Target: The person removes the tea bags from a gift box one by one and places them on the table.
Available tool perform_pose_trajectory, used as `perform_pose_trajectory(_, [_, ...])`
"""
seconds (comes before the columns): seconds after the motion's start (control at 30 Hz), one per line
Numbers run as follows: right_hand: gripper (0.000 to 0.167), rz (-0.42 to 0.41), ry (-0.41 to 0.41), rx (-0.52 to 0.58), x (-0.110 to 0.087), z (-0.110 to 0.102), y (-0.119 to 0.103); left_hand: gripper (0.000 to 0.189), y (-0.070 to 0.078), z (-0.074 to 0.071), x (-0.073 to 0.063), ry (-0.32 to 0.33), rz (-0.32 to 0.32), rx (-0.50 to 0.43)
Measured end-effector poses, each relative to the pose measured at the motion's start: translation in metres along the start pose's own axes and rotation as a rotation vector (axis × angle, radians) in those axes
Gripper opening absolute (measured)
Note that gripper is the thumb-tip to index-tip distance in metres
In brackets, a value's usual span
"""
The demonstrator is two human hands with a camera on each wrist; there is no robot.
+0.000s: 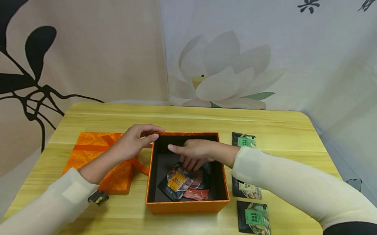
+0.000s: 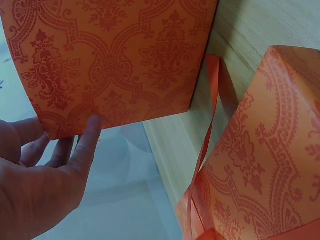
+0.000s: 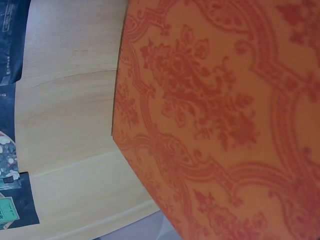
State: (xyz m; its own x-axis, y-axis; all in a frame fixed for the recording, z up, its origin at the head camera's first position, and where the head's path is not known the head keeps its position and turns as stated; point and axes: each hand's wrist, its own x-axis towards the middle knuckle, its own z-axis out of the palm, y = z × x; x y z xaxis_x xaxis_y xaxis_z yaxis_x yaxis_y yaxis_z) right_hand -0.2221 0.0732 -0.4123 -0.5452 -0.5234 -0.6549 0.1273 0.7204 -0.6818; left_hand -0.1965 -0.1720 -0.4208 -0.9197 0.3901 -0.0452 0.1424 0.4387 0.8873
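Note:
An orange patterned box (image 1: 185, 209) with a black inside stands in the middle of the table. Its back left corner is held by my left hand (image 1: 136, 142); in the left wrist view, fingers (image 2: 89, 140) lie around the corner edge. Down inside the box is my right hand (image 1: 195, 152), thumb held out to the left and fingertips at a pile of food sachets. A dark sachet with a yellow label (image 1: 176, 181) and a red sachet (image 1: 196, 194) show in that pile. The right wrist view shows only the box's outer wall (image 3: 210, 110), not the hand.
Left of the box lies an orange lid (image 1: 87, 152) with a ribbon (image 1: 140, 166). Dark sachets line the right side: one at the back (image 1: 244, 140), one half under the sleeve (image 1: 248, 189), one with a green label (image 1: 254, 218) in front.

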Motion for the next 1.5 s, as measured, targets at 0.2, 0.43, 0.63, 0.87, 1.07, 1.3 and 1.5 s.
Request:
perform_pose_trajectory(0.2, [0.086,0.023,-0.003,0.005,0.007,0.0,0.003,0.036,0.001,0.001,-0.001,0.002,-0.001,0.002])
perform_pose_trajectory(0.43, [0.09,0.07,-0.01,0.081,0.012,-0.002,0.004,0.036,0.001,0.002,-0.001,0.004,0.002,0.005])
perform_pose_trajectory(0.63, [0.091,0.097,-0.031,0.115,0.012,-0.002,0.001,0.036,0.002,0.001,-0.001,0.002,0.007,0.01])
perform_pose_trajectory(0.87, [0.085,0.088,-0.049,0.131,0.014,0.002,0.002,0.036,0.001,0.0,-0.001,-0.002,0.011,0.007])
perform_pose_trajectory(1.07, [0.074,0.096,-0.059,0.127,0.015,0.007,0.0,0.035,0.002,0.0,-0.001,-0.004,0.008,-0.006])
perform_pose_trajectory(1.3, [0.067,0.094,-0.072,0.155,0.017,0.01,0.0,0.034,0.001,0.001,-0.001,0.003,0.003,0.002])
perform_pose_trajectory(1.5, [0.065,0.1,-0.106,0.175,0.017,0.011,-0.001,0.034,-0.001,0.0,-0.001,0.003,0.014,0.01])
